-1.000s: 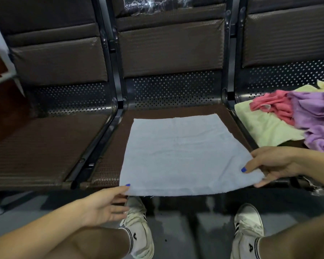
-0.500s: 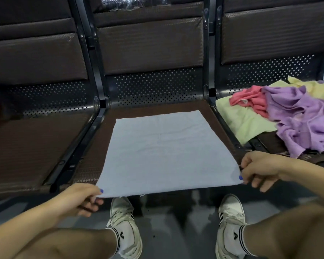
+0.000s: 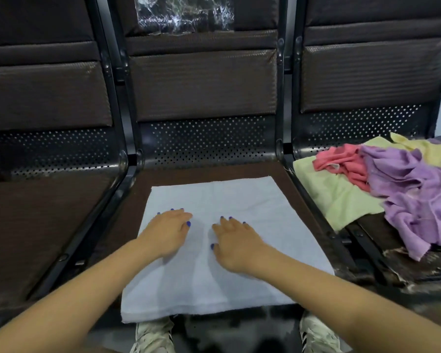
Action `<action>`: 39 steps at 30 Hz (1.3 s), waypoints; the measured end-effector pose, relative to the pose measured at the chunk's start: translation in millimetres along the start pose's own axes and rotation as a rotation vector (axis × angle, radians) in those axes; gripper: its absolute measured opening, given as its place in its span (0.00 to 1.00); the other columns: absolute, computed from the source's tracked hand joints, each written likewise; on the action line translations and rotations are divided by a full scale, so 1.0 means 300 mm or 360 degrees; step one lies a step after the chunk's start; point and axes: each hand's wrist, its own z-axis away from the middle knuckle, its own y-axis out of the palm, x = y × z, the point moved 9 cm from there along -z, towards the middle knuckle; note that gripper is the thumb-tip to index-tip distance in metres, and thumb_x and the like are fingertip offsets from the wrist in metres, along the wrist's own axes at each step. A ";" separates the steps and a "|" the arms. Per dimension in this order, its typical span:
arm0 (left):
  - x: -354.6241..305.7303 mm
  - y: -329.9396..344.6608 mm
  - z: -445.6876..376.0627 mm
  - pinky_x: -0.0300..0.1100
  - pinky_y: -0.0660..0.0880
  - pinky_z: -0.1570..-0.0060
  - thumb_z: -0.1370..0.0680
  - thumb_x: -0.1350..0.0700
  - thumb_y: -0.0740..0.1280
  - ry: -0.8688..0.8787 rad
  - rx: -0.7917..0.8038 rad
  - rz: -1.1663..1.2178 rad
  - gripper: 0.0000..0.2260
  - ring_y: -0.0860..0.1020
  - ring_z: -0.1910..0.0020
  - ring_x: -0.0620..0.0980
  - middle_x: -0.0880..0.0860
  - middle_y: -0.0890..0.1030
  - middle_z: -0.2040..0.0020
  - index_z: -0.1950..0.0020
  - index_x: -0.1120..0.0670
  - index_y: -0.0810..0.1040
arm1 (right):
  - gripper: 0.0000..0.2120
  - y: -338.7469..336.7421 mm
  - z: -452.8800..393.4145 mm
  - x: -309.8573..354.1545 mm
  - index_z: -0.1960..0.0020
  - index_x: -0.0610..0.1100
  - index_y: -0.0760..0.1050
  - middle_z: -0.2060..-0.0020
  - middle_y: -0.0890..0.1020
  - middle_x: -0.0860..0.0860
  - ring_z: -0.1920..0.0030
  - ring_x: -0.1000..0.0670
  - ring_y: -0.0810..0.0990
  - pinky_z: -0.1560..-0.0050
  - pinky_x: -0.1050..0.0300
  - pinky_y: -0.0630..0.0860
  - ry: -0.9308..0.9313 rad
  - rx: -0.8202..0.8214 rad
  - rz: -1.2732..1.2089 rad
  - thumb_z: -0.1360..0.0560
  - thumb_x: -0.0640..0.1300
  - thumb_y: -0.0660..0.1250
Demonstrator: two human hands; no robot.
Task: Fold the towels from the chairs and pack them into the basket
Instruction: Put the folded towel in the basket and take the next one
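Only the head view is on hand, looking down on a row of dark brown chairs. Flat on the middle chair seat lies a pale blue towel, spread out square, its near edge hanging a little over the front of the seat. Both hands rest palm-down on it, side by side near its centre — the left hand and the right hand, fingers extended and relaxed, grasping nothing. On the right chair seat sits a loose heap: a pale green towel underneath, a pink towel and a purple towel crumpled on top, a yellow towel behind. White sneakers show below the seat edge — the floor is blurred.
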 end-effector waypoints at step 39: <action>0.261 -0.055 -0.236 0.49 0.48 0.26 0.17 0.54 0.52 -0.0126 -0.0782 0.0143 0.19 0.63 0.26 0.54 0.57 0.68 0.27 0.29 0.59 0.69 | 0.49 -0.020 -0.196 -0.457 0.23 0.56 0.47 0.22 0.48 0.51 0.22 0.48 0.47 0.25 0.48 0.44 0.0168 -0.0416 0.0059 0.37 0.72 0.18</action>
